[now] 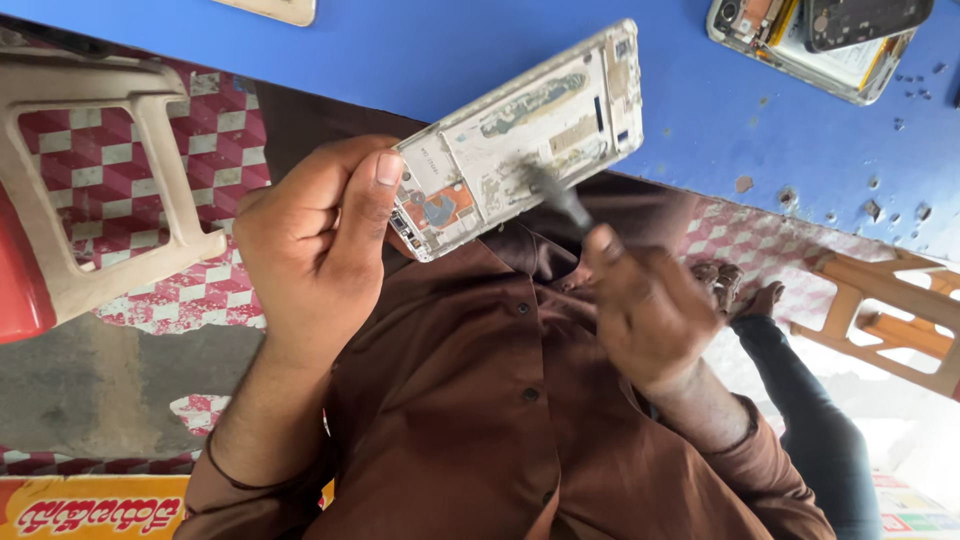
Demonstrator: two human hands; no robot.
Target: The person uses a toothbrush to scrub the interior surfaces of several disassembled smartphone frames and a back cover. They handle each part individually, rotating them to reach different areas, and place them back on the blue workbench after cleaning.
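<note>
Now the left hand (pixel 315 235) has the phone frame (pixel 520 135) gripped at its lower end, thumb pressed flat on the near edge and the other fingers curled shut behind it. The frame is up in the air, tilted, its bare inner side facing the camera: pale metal with grey patches of old glue and an orange piece near the thumb. It hangs over the edge of the blue worktop (pixel 420 45), just above the person's brown shirt (pixel 470 400).

Across from it, the right hand (pixel 650 310) is closed around a dark tool (pixel 560 200), fingers wrapped tight on the handle. The tool's tip is touching the middle of the frame's inner face. The tool is blurred, so its exact kind cannot be told.

Up on the worktop, at the top right, lies another opened phone (pixel 810 40) with a dark panel resting on it, and small dark screws (pixel 905 85) and bits are scattered just beside it. The corner of a pale flat thing (pixel 275 10) shows at the top edge.

Left of the person stands a beige plastic stool (pixel 130 150) on a red and white checked floor (pixel 215 130). Another beige stool (pixel 890 300) sits at the right, near a dark-trousered leg (pixel 810 410).
</note>
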